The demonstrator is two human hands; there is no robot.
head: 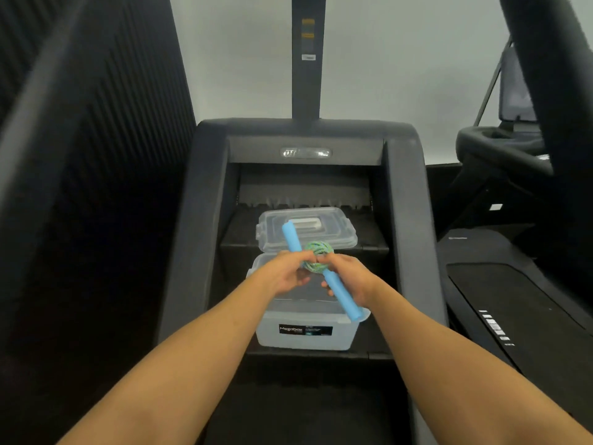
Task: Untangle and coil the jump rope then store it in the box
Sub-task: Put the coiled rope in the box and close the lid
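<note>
Person's left hand (286,273) and right hand (348,277) both closed around the jump rope (316,252), its cord coiled around blue handles, held above the open clear box (305,335) on a black machine step (369,353)

I see the box (306,329) on a machine step (369,353), lid (306,231) behind; both hands hold the jump rope (316,255) above.

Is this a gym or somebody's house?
Probably a gym. The box sits on the steps of a stair-climber machine, and a treadmill stands to the right.
</note>
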